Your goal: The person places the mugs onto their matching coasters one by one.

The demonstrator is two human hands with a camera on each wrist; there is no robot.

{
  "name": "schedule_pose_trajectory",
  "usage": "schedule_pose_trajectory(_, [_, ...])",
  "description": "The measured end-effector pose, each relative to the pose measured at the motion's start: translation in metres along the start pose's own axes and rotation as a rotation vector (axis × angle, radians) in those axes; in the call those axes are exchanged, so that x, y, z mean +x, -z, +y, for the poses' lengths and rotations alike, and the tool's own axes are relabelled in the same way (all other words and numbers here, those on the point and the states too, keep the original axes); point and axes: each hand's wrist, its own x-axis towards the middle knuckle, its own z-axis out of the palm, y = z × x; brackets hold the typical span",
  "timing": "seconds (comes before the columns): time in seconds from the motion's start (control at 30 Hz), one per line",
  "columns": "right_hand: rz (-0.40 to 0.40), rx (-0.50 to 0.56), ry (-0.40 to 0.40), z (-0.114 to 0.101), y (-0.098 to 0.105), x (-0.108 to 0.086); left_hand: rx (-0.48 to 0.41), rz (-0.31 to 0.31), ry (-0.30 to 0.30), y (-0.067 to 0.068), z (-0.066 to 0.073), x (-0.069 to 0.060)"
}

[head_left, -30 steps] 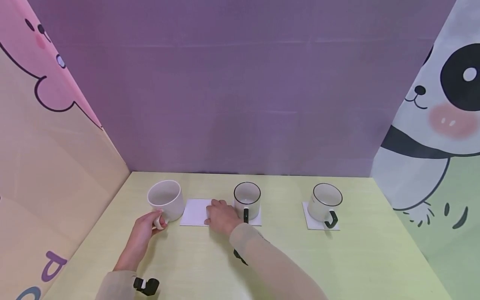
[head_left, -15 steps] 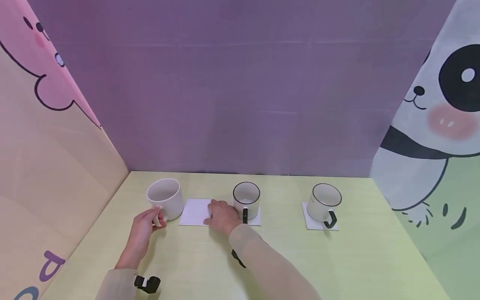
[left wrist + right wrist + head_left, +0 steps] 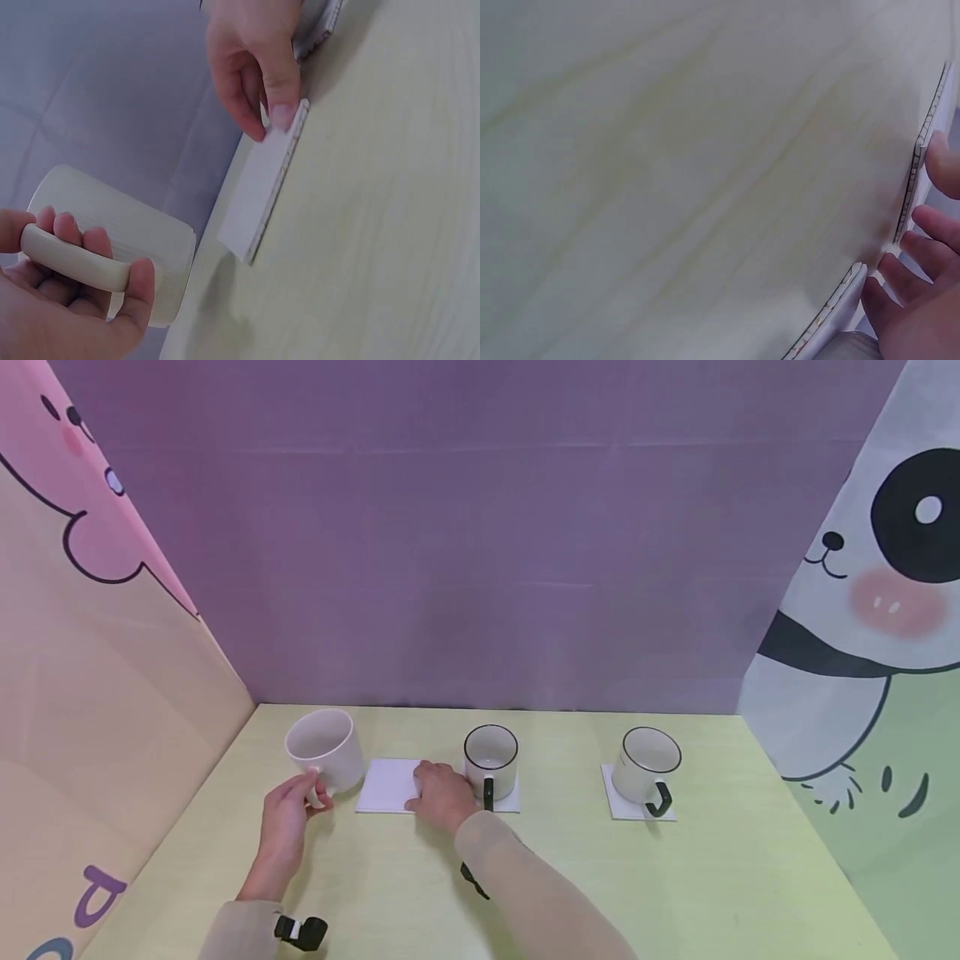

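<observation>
My left hand (image 3: 285, 822) grips the handle of a plain white mug (image 3: 341, 760) at the left of the table. In the left wrist view, the fingers curl round that handle and the mug leans, its base seeming raised off the surface. Right of it lies a white square coaster (image 3: 384, 787) with nothing standing on it. My right hand (image 3: 444, 795) reaches over and holds its right end between thumb and curled fingers. Just beyond that hand, a white mug with black rim and handle (image 3: 491, 764) stands on a second coaster (image 3: 510, 802), partly hidden by the hand.
Farther right, another black-rimmed mug (image 3: 647, 772) stands on its own white coaster (image 3: 626, 806), handle toward me. The pale wooden table (image 3: 735, 860) ends at a purple backdrop (image 3: 480, 568). Printed cartoon panels border the left and right sides.
My left hand has raised the plain white mug slightly and shifted it a little left, tilting it more. The right hand and the coaster keep their places; the view drifts slightly.
</observation>
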Motion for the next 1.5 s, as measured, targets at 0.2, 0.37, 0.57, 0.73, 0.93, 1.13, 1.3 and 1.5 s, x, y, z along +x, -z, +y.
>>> schedule_pose_trajectory(0.2, [-0.006, 0.016, -0.017, 0.000, -0.001, 0.001, -0.043, -0.009, -0.039, -0.008, 0.009, -0.004])
schedule_pose_trajectory(0.37, [-0.011, 0.031, -0.035, 0.000, -0.004, 0.002, -0.042, -0.027, -0.046, -0.016, 0.011, -0.006])
schedule_pose_trajectory(0.57, [-0.014, 0.077, -0.055, -0.001, -0.004, 0.001, -0.034, -0.040, -0.032, -0.028, 0.009, -0.007])
schedule_pose_trajectory(0.73, [-0.010, 0.121, -0.066, -0.003, -0.001, -0.002, -0.004, -0.048, -0.012, -0.036, 0.004, -0.007])
schedule_pose_trajectory(0.93, [-0.013, 0.149, -0.077, -0.004, -0.001, 0.000, 0.008, -0.057, 0.013, -0.045, -0.005, -0.007])
schedule_pose_trajectory(1.13, [-0.006, 0.168, -0.080, -0.004, -0.001, 0.000, 0.026, -0.086, 0.018, -0.048, -0.011, -0.007])
schedule_pose_trajectory(1.3, [0.024, 0.142, -0.052, -0.003, 0.000, 0.001, 0.029, -0.099, 0.006, -0.052, -0.013, -0.008])
schedule_pose_trajectory(1.5, [0.044, 0.133, -0.044, -0.003, 0.000, 0.000, 0.035, -0.104, 0.013, -0.054, -0.013, -0.011])
